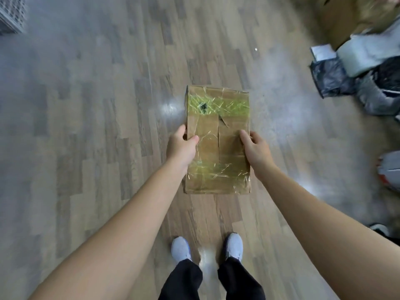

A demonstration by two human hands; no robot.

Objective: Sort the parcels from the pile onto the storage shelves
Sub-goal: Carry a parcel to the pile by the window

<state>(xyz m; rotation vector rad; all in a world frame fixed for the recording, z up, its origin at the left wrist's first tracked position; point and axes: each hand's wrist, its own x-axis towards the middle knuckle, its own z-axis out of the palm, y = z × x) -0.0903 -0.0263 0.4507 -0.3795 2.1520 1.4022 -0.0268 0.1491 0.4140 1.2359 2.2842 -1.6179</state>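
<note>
Centrally, one cardboard parcel [218,140], flat, bound in clear and yellowish tape, held above the wood-plank floor [97,126]. Left hand [181,148] clasps its left edge, thumb on top, fingers curled beneath. Right hand [256,151] clasps the right edge likewise. Below: two pale shoes [234,245]. Right margin: pile of bagged parcels [355,76], blurred.

You have one taped cardboard parcel [218,139], two hands — left hand [180,146], right hand [256,151] — two pale shoes [181,249], and one grey crate [12,14] at upper left.
</note>
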